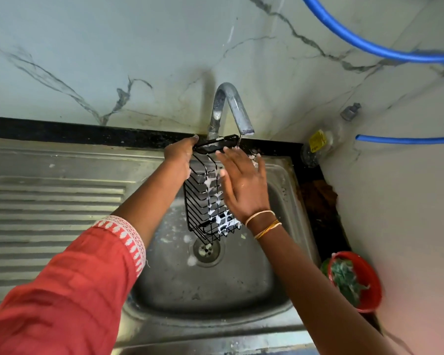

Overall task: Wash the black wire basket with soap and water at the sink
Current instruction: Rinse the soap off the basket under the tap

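While the left hand (181,156) grips the top rim of the black wire basket (207,198) with its fingers curled round the frame, the basket hangs upright over the steel sink (280,278), just under the spout of the metal tap (231,108); a thin thread of water falls from the spout onto the basket's top corner; white soap foam clings to the wires on its right side and at its lower end; nothing shows inside it but foam. The right hand (244,185) lies flat against the foamy side, fingers straight and spread, gripping nothing; thread bangles circle its wrist. Suds dot the sink bowl around the drain strainer (207,249). At the right edge a red bowl (369,285) holds a green scrubber (346,280) flecked with foam; in the corner behind stands a clear bottle (326,139) with a yellow label, its contents too unclear to tell; two blue hoses (364,43) cross the marble wall.
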